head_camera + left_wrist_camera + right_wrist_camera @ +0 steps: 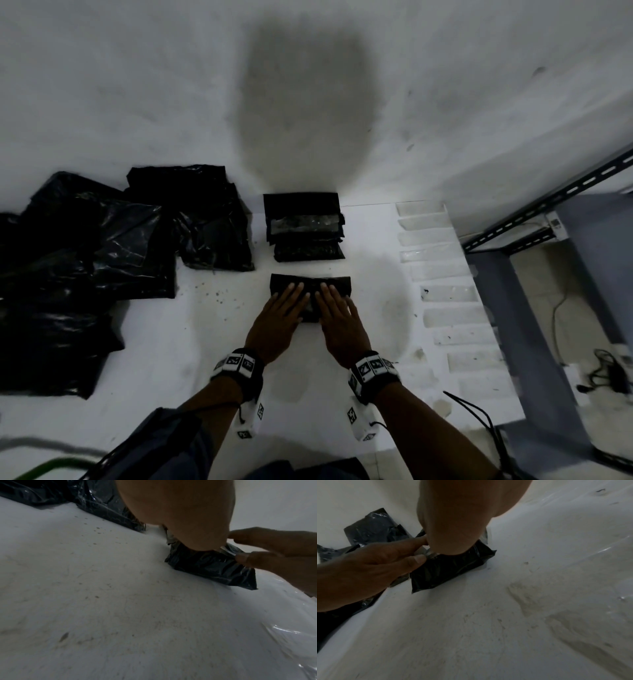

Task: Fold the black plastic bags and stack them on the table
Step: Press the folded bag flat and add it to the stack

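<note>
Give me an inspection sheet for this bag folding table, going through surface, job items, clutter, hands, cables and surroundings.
Surface: white table, stained and speckled; clear plastic strips along its right edge.
Job's things: folded bag flat under both hands; stack of folded bags just beyond it; unfolded bags heaped at the left.
Clutter: nothing seen beyond dark specks.
Hands: left hand and right hand lie flat side by side, fingers straight, pressing the folded bag.
Cables: black cords trail from the right wrist; cables on the floor at the right.
Surroundings: white wall behind; grey metal rack at the right.
</note>
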